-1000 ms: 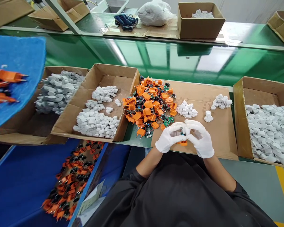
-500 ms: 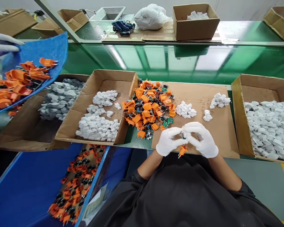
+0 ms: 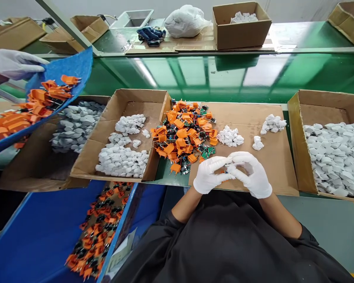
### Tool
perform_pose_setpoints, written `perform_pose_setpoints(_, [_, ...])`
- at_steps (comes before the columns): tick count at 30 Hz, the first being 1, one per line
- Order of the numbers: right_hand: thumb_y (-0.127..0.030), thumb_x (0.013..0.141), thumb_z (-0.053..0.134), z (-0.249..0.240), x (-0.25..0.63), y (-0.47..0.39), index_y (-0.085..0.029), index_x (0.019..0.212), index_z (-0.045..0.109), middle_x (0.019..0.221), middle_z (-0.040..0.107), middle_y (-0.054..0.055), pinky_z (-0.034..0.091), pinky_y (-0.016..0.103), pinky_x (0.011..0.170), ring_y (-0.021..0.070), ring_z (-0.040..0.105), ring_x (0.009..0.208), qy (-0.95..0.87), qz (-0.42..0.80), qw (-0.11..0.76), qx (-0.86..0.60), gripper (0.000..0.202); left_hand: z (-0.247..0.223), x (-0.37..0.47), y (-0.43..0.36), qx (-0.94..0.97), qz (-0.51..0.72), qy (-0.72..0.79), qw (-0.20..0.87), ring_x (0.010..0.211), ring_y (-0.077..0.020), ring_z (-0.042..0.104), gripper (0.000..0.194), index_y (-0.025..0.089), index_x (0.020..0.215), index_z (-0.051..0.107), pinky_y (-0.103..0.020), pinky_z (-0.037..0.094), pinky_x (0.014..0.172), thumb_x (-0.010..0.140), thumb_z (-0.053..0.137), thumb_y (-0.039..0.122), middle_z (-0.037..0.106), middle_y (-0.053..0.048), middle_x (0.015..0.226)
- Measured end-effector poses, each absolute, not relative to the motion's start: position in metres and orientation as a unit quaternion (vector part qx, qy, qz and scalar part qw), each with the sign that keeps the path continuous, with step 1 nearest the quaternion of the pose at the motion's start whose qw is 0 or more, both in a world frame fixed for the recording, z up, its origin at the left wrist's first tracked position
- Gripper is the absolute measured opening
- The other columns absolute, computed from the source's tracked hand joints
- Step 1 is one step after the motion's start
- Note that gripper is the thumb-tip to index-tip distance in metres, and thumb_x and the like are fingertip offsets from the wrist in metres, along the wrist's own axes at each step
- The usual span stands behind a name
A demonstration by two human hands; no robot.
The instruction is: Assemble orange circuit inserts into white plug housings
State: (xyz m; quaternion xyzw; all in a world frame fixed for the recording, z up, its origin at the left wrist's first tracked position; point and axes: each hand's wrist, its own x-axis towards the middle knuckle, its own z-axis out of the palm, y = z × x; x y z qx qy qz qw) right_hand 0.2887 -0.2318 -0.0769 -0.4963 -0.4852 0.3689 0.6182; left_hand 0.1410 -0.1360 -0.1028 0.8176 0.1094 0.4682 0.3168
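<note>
My left hand, in a white glove, pinches an orange plug with a small circuit board over the near edge of the cardboard sheet. My gloved right hand meets it from the other side, its thumb and fingertips closed on the same piece. Most of the plug is hidden by the fingers. Left of my hands lies a heap of orange plugs with circuit boards. Small white plastic pieces are piled just beyond my fingers, with a smaller cluster to the right.
Cardboard boxes of white pieces stand at the right and left, beside a box of greyish pieces. At far left, another person's gloved hand holds a blue tray of orange plugs. A blue bin sits below.
The orange plug has turned up between my fingers and is now mostly covered. The other person's hand and the blue tray have shifted right and slightly down.
</note>
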Motion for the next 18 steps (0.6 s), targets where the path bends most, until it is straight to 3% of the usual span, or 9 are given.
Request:
perform_pose_setpoints(8, [-0.038, 0.082, 0.075, -0.074, 0.293, -0.234, -0.024, 0.107, 0.060, 0.106, 0.070, 0.006, 0.060, 0.036, 0.081, 0.0183, 0.071, 0.089, -0.418, 0.485, 0.589, -0.493, 0.033, -0.097, 0.141, -0.132, 0.821, 0.473, 0.141, 0.288, 0.079, -0.0134, 0.066, 0.040, 0.023, 0.104, 0.070, -0.026, 0.056, 0.067, 0.074, 0.078, 0.047, 0.066, -0.004, 0.093])
perform_pose_setpoints(11, [-0.038, 0.079, 0.078, -0.073, 0.290, -0.233, -0.025, 0.108, 0.058, 0.095, 0.074, 0.004, 0.060, 0.035, 0.077, 0.0182, 0.072, 0.084, -0.369, 0.524, 0.586, -0.497, 0.038, -0.096, 0.141, -0.130, 0.825, 0.467, 0.128, 0.292, 0.078, -0.0133, 0.066, 0.044, 0.021, 0.104, 0.068, -0.026, 0.056, 0.067, 0.073, 0.078, 0.050, 0.065, -0.003, 0.091])
perform_pose_setpoints(18, [-0.040, 0.079, 0.078, -0.072, 0.296, -0.229, -0.022, 0.110, 0.061, 0.091, 0.074, 0.004, 0.060, 0.033, 0.076, 0.0172, 0.072, 0.082, -0.366, 0.585, 0.585, -0.427, 0.040, -0.090, 0.136, -0.127, 0.832, 0.450, 0.096, 0.309, 0.079, -0.0121, 0.066, 0.039, 0.022, 0.107, 0.068, -0.024, 0.055, 0.066, 0.076, 0.078, 0.044, 0.066, -0.003, 0.092])
